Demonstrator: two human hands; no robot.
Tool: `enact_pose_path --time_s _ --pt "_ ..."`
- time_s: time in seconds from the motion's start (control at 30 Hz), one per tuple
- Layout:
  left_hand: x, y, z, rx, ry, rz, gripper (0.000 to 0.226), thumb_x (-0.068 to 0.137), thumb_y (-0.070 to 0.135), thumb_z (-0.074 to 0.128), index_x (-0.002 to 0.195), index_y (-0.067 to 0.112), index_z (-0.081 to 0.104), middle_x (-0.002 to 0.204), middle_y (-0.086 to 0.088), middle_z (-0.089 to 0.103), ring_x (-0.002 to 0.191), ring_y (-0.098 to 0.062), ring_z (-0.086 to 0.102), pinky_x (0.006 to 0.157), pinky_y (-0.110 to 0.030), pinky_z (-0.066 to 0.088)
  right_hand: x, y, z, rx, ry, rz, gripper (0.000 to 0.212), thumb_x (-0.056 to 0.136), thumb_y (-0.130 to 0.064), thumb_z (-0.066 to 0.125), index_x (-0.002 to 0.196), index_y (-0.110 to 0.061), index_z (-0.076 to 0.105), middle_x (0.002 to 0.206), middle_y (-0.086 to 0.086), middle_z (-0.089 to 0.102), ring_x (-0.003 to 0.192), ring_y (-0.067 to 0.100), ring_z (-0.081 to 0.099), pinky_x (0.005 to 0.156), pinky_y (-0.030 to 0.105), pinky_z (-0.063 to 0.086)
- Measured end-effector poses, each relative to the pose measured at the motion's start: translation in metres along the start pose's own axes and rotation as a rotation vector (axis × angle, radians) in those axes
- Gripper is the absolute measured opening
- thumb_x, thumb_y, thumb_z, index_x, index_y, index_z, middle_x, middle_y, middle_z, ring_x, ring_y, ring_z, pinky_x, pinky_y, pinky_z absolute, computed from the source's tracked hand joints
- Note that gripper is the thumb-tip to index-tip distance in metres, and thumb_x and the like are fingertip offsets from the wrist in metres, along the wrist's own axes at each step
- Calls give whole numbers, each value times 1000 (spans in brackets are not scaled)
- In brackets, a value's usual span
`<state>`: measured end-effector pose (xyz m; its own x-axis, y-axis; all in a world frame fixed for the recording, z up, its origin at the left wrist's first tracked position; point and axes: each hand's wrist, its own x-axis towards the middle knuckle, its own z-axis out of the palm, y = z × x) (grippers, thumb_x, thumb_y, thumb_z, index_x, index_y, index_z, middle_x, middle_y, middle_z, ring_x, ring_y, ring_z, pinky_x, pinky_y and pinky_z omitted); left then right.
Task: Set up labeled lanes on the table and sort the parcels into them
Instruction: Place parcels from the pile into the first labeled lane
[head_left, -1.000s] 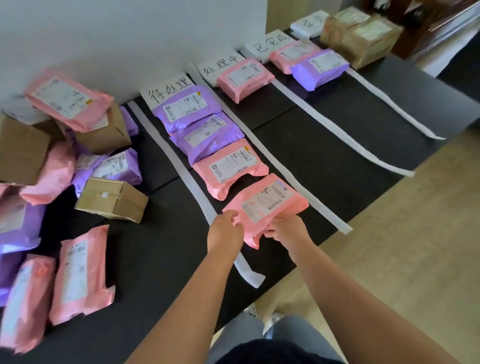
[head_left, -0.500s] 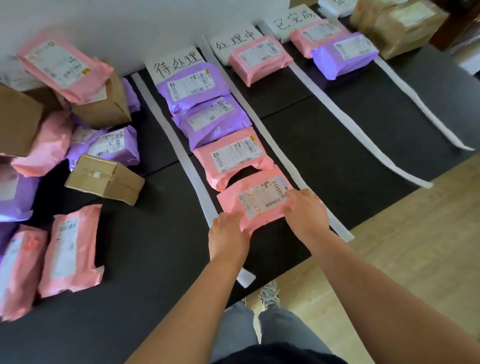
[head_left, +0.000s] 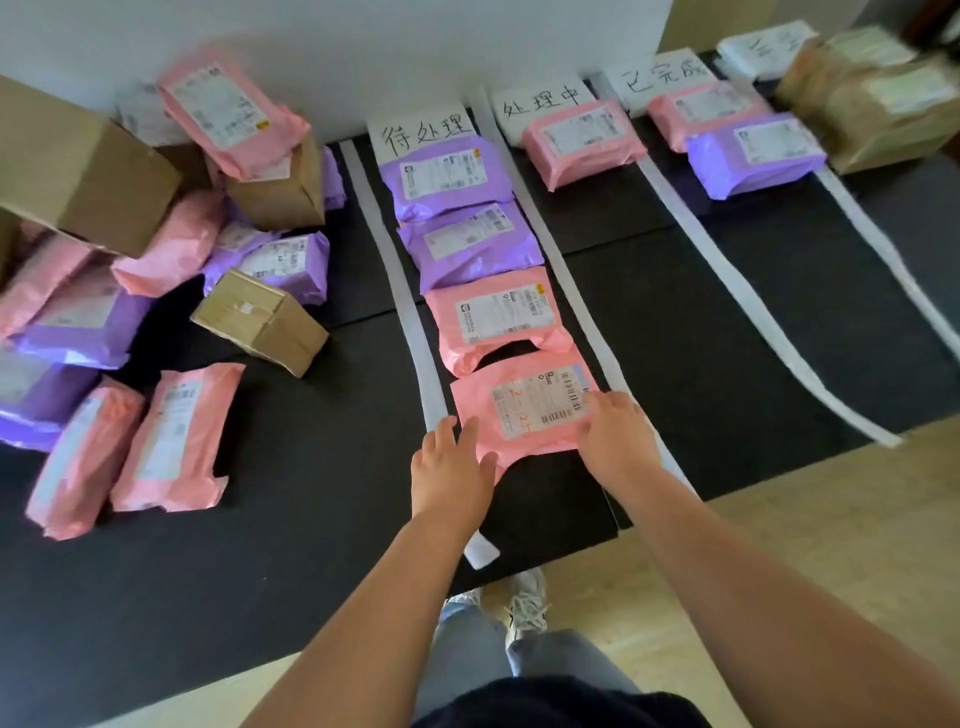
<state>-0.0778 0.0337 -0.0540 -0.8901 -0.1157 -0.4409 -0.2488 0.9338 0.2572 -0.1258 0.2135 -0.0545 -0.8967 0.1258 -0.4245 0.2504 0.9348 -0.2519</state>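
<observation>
- The left hand (head_left: 449, 462) and right hand (head_left: 618, 441) both lie flat on one pink parcel (head_left: 519, 410). Neither grip closes round it: the fingers are straight, pressing on its near left corner and its right side.
- This parcel lies on the black surface (head_left: 675, 338) at the near end of the first lane, between two white strips (head_left: 410, 291).
- The first lane holds four parcels in a row below its handwritten label (head_left: 428, 130): two purple (head_left: 447, 179) farthest away, then two pink.
- The second lane holds one pink packet (head_left: 582, 140).
- The third lane holds two: one pink, one purple (head_left: 753, 153).
- Four white strips show in all, and four labels.
- An unsorted pile (head_left: 171, 244) sits to the left, with three brown boxes (head_left: 260, 319) among pink and purple bags. The bag count cannot be told.
</observation>
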Motion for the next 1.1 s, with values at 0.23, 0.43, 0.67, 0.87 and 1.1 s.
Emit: enact_pose_path --time_s 0.23,0.43,0.67,0.87,1.1 --pt "-16 -29 -28 -234 181 -192 52 102 36 46 151 25 33 157 -1 29 145 -22 29 119 -41 29 -5 -46 -14 100 161 -100 32 98 -25 56 129 -19 54 120 2 59 107 19 60 89 37 54" --pt "-32 -73 -55 -357 335 -274 47 101 32 49 147 23 40 151 -2 38 138 -22 38 115 -41 36 -20 -97 -12 111 208 -379 20 98 -19 55 117 -21 60 114 -1 62 89 8 52 79 23 42" --pt "-42 -143 -77 -464 438 -323 43 102 30 49 143 21 45 147 -3 42 133 -23 41 108 -40 40 -45 -155 6 156 167 -481 26 99 -16 54 125 -18 60 121 2 61 104 16 59 90 34 53" --pt "-50 -234 -98 -480 406 -289 36 101 24 48 137 19 51 143 -3 45 127 -25 46 103 -41 43 -68 -224 48 202 120 -413 32 99 -18 54 131 -18 59 130 4 58 115 21 58 95 33 48" --pt "-41 -340 -123 -412 272 -314 38 104 18 40 142 23 48 151 0 42 130 -23 50 103 -36 47 -114 -316 113 215 58 -342 37 99 -25 58 136 -23 54 130 -2 59 114 13 60 95 32 52"
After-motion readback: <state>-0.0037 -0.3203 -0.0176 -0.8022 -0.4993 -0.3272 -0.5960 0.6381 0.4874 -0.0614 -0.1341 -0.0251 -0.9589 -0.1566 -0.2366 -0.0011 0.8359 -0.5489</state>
